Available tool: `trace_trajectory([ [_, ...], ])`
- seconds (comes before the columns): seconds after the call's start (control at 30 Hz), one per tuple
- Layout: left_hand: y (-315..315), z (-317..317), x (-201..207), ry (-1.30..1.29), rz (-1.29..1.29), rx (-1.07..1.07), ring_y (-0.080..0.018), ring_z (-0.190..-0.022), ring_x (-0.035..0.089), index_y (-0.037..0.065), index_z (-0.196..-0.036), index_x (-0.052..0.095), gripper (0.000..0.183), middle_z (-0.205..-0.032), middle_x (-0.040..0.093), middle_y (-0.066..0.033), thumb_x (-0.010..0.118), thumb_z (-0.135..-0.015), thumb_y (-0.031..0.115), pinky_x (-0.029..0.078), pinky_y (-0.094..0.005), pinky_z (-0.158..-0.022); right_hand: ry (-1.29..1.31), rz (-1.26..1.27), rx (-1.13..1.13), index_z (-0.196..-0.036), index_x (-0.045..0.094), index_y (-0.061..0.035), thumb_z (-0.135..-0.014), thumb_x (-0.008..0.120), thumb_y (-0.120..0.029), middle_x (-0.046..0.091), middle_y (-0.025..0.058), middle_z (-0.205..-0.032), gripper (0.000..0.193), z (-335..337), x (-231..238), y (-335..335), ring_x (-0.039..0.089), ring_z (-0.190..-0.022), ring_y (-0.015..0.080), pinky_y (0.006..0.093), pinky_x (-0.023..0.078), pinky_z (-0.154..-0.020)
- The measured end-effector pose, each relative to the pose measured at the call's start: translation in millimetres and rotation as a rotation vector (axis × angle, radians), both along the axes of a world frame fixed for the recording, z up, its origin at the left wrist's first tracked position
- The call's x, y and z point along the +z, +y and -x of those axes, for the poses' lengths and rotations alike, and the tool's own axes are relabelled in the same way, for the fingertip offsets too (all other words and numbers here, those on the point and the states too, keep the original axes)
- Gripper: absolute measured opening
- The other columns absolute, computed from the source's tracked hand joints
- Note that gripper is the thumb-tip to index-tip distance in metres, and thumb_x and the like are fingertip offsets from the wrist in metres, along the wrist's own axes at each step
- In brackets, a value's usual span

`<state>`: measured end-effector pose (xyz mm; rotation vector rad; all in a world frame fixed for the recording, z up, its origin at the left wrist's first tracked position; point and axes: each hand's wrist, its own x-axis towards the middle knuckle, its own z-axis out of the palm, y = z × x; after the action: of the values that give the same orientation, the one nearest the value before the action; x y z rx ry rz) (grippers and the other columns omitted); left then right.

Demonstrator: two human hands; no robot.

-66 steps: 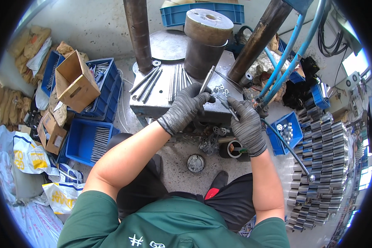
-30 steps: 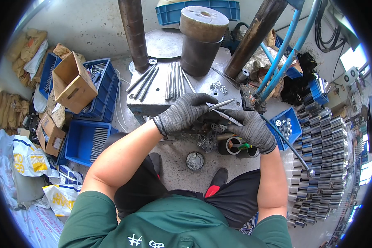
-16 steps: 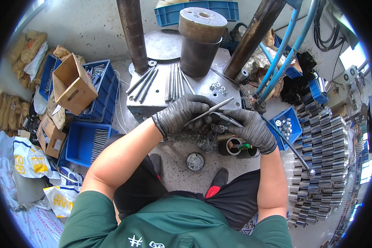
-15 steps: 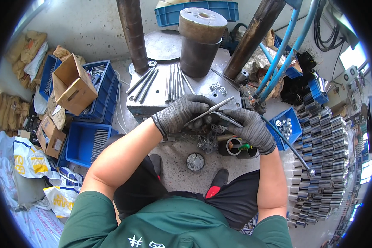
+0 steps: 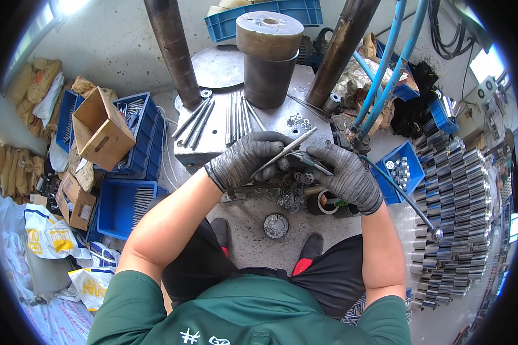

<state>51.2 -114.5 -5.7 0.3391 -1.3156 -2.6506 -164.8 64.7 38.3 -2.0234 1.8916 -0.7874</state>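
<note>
In front of the steel press bed [image 5: 204, 137], both of my grey-gloved hands are raised close together. My left hand [image 5: 244, 158] is closed around a slim metal rod [image 5: 288, 150], which slants up to the right past its fingers. Closed on a short grey metal tool [image 5: 312, 162], my right hand [image 5: 348, 177] holds it against or just beside the rod; the fingers partly hide what kind it is. Several similar metal rods [image 5: 236, 118] lie on the bed beyond my left hand. A small cluster of metal rings [image 5: 298, 122] lies farther right on it.
A heavy steel cylinder [image 5: 268, 75] stands on the bed between two dark columns [image 5: 175, 52]. Blue bins [image 5: 114, 210] and cardboard boxes crowd the left. On the right are a lever with a ball end [image 5: 437, 234], a blue bin of rings [image 5: 402, 175] and stacked metal tubes [image 5: 454, 213].
The view has shifted slightly. Both hands keep their hold, and the rod and the grey tool stay close together with only a small change in angle.
</note>
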Motion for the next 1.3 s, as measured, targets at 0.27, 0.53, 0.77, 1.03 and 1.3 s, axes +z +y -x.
trace_trajectory([
  [0.27, 0, -4, 1, 0.107, -0.175, -0.063, -0.0225, -0.064, 0.074, -0.007, -0.142, 0.050, 0.053, -0.099, 0.074, -0.0193, 0.064, -0.100, 0.022, 0.062, -0.0271, -0.057, -1.076, -0.602, 0.043, -0.147, 0.057, 0.0006, -0.090, 0.076, -0.009, 0.069, 0.0037, -0.107, 0.061, -7, 15, 7, 0.068, -0.093, 0.0139, 0.0321, 0.058, -0.084],
  [0.53, -10, -11, 5, -0.086, 0.183, 0.106, -0.0095, -0.058, 0.064, -0.003, -0.137, 0.058, 0.054, -0.086, 0.073, -0.0086, 0.073, -0.096, 0.028, 0.050, -0.0208, -0.050, -0.950, -0.423, -0.069, -0.135, 0.062, 0.0026, -0.091, 0.075, -0.013, 0.070, 0.0054, -0.101, 0.049, -2, 9, 5, 0.069, -0.089, 0.0142, 0.0315, 0.059, -0.082],
  [0.77, -29, -18, 13, -0.228, 0.409, 0.378, -0.0037, -0.053, 0.050, 0.000, -0.135, 0.062, 0.043, -0.083, 0.069, -0.0039, 0.071, -0.095, 0.013, 0.037, -0.0186, -0.046, -0.900, -0.256, -0.177, -0.114, 0.070, 0.0020, -0.090, 0.072, -0.013, 0.068, 0.0034, -0.092, 0.028, -4, 10, 3, 0.067, -0.085, 0.0109, 0.0279, 0.055, -0.079],
  [1.03, -99, -36, -22, -0.595, 0.951, 0.733, -0.0114, -0.060, 0.061, 0.002, -0.137, 0.063, 0.047, -0.083, 0.071, -0.0085, 0.067, -0.091, 0.007, 0.051, -0.0278, -0.054, -0.904, -0.255, -0.174, -0.123, 0.068, 0.0021, -0.091, 0.073, -0.012, 0.068, 0.0018, -0.094, 0.036, -3, 5, -2, 0.063, -0.083, 0.0090, 0.0255, 0.054, -0.079],
  [1.3, -116, -52, -44, -0.876, 1.782, 0.505, -0.0359, -0.111, 0.070, 0.016, -0.132, 0.071, 0.039, -0.129, 0.066, -0.0237, 0.064, -0.094, 0.008, 0.055, -0.0453, -0.099, -0.842, -0.255, -0.151, -0.138, 0.062, 0.0022, -0.090, 0.073, -0.010, 0.067, 0.0004, -0.103, 0.051, -5, 3, -6, 0.061, -0.089, 0.0069, 0.0243, 0.053, -0.081],
])
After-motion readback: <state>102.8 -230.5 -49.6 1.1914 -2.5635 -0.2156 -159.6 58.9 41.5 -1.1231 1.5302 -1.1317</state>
